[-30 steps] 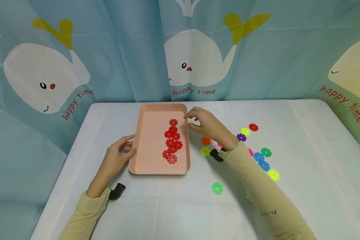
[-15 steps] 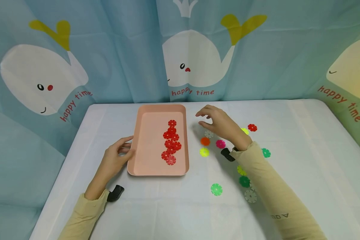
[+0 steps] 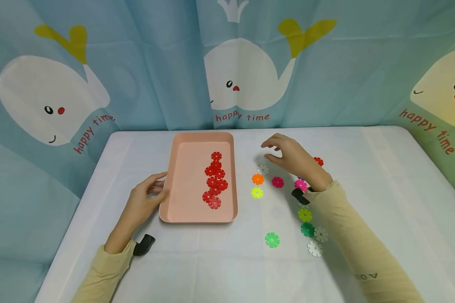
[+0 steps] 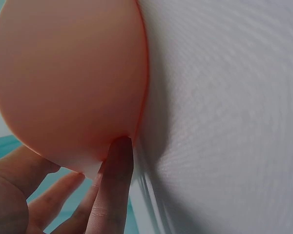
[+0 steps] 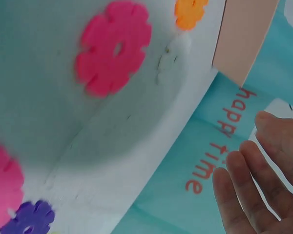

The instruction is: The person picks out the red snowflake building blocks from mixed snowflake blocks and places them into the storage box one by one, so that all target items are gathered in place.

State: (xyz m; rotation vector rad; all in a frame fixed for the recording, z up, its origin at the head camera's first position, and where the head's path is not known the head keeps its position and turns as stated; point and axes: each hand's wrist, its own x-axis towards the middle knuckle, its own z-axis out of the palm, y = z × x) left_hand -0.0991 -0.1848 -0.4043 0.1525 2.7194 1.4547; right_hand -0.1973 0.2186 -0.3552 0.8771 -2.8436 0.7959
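A pink tray [image 3: 167, 210] lies on the white table, with several red flower-shaped plastic discs [image 3: 212, 182] overlapping in its right half. My left hand [image 3: 144, 200] rests against the tray's left side, its fingertips [image 4: 121, 146] touching the outer wall in the left wrist view. To the tray's right, my right hand [image 3: 290, 155] hovers over the table with loosely bent fingers and nothing between them. Below it lie a white disc [image 3: 263, 169], an orange disc [image 3: 258, 179] and a crimson-pink disc [image 5: 115, 48]. The right forearm partly hides a red disc [image 3: 318, 161].
Also lying loose are a yellow disc [image 3: 257, 192], a light green disc [image 3: 272, 240], a dark green disc [image 3: 307, 229], a magenta disc [image 3: 301, 185] and a purple disc [image 5: 28, 218]. A blue whale-print curtain [image 3: 155, 84] hangs behind the table.
My right hand has drawn away from the tray's right edge, moving rightward over the loose discs. My left hand stays at the tray's left side.
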